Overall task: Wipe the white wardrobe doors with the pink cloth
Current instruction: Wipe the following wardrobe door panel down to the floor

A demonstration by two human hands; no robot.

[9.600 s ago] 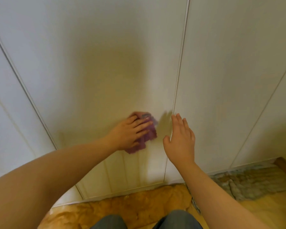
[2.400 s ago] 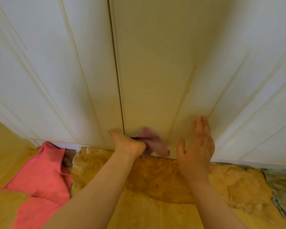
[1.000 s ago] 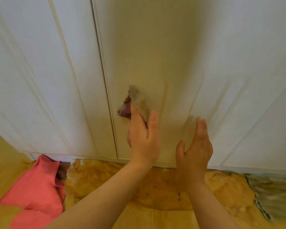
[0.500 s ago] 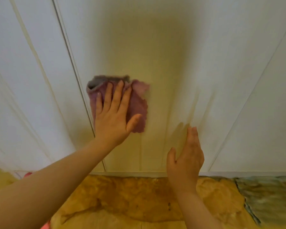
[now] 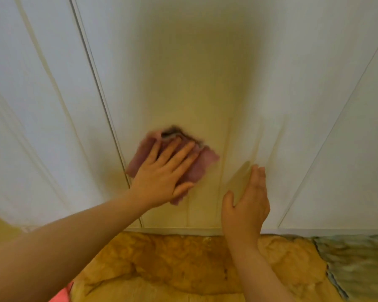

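Left hand (image 5: 162, 177) presses the cloth (image 5: 196, 164) flat on the door (image 5: 183, 73), fingers straight, beside the seam low down. Right hand (image 5: 247, 203) rests empty, relaxed, to its right. Unwiped panel lies above.

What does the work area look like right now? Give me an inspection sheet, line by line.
Surface: white wardrobe doors, closed, with a shadow down the middle panel.
Job's things: pink cloth spread flat on the door, just right of a door seam; motion-blurred.
Clutter: a corner of red fabric at the bottom edge of the view.
Grips: left hand presses the cloth to the door with straight fingers; right hand is open and holds nothing, fingers up at the door; contact cannot be told.
Cables: nothing seen.
Surroundings: tan mat and grey-green mat on the floor below the doors.
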